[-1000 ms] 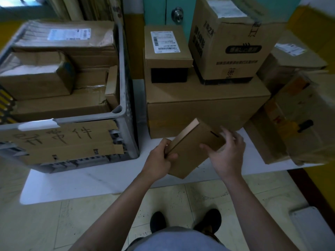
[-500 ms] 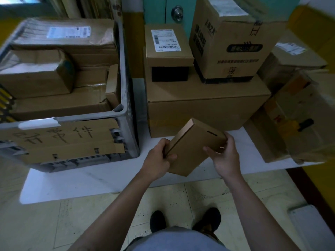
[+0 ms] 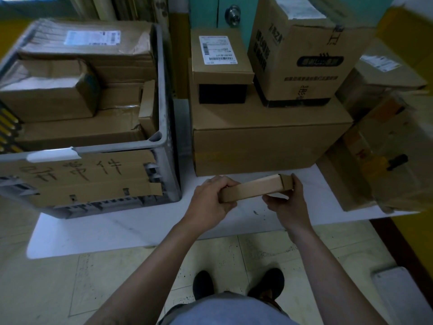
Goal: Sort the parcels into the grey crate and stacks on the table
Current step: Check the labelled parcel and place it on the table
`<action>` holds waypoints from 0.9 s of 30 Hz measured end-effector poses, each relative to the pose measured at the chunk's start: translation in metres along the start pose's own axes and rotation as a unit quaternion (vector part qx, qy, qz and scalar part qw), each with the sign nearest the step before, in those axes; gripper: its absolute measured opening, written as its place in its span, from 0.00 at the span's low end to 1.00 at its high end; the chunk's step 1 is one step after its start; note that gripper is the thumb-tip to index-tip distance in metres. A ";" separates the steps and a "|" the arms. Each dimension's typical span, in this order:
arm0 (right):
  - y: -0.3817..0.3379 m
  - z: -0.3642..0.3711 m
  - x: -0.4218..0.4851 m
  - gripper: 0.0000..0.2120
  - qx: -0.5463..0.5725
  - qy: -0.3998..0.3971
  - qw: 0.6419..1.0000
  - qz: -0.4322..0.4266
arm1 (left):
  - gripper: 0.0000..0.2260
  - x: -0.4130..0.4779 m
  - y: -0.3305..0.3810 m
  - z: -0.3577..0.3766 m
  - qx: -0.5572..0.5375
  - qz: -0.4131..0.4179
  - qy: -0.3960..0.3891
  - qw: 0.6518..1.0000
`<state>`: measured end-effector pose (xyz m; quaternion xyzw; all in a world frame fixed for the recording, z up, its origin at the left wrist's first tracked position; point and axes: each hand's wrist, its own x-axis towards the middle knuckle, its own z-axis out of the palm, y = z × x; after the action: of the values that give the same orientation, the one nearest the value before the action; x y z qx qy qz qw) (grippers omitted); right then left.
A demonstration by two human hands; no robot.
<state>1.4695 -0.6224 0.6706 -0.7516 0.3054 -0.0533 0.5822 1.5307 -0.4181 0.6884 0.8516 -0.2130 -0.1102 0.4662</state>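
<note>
Both ends of the flat parcel [image 3: 255, 187] are held: left hand [image 3: 210, 199] curled round nine o'clock, right hand [image 3: 289, 204] pinching three o'clock.

The white bench [image 3: 140, 226] carries a grey crate [image 3: 172, 160] on its left end. Just beside the crate, across a narrow gap, sits a wide cardboard box [image 3: 257, 146]. A battered carton [image 3: 386, 165] rests tilted at the right end. A few dark marks [image 3: 256, 212] speckle the bare near strip.
</note>
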 end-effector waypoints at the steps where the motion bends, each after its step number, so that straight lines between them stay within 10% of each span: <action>1: 0.000 -0.001 -0.001 0.44 -0.001 0.001 1.000 -0.002 | 0.19 0.000 0.000 0.001 0.007 -0.001 -0.006 1.000; 11: -0.015 0.000 -0.012 0.26 -0.067 -0.001 0.993 -0.099 | 0.14 0.004 -0.004 0.002 0.064 -0.029 -0.012 0.997; 18: -0.024 0.000 -0.014 0.25 -0.123 -0.020 0.980 -0.156 | 0.28 -0.002 0.004 0.003 0.002 -0.051 0.013 0.999; 27: -0.028 0.005 -0.012 0.27 -0.152 -0.031 0.973 -0.172 | 0.16 0.000 -0.005 -0.003 -0.027 -0.025 0.055 0.998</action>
<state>1.4734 -0.6079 0.6981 -0.8740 0.1579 -0.0819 0.4521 1.5330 -0.4139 0.6861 0.8484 -0.1624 -0.0812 0.4972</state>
